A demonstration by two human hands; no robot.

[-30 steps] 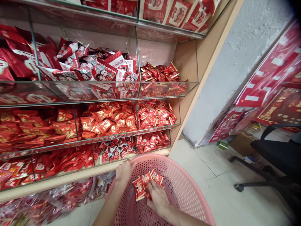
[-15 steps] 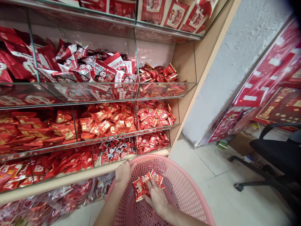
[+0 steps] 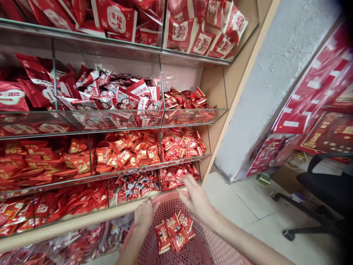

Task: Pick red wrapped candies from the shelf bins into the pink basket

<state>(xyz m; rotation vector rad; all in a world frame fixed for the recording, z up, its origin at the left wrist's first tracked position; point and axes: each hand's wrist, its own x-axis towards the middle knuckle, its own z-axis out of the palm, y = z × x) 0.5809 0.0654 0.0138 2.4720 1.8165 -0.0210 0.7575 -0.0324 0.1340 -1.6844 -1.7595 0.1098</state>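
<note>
My left hand (image 3: 144, 215) is closed round the far rim of a pink perforated plastic basket (image 3: 220, 247). Several small red candy packets (image 3: 179, 238) with gold lettering lie in a loose pile on the basket floor. Over the basket's far right side, my right hand (image 3: 195, 197) is open and holds nothing; its fingers are apart and a little blurred. Its fingertips are close to the lowest right shelf compartment, where red packets (image 3: 173, 176) are heaped behind a glass front.
A wooden shelf unit (image 3: 239, 79) with glass dividers holds red packets (image 3: 127, 151) in many compartments. Clear plastic bags (image 3: 74, 239) lie beneath it. To the right stand a grey wall (image 3: 249, 95), hanging red goods (image 3: 306, 99) and a black wheeled chair (image 3: 325, 184) on the tiled floor.
My right hand has let go of the packets in the basket and risen toward the shelf. My left hand keeps hold of the rim. The view has tilted up slightly.
</note>
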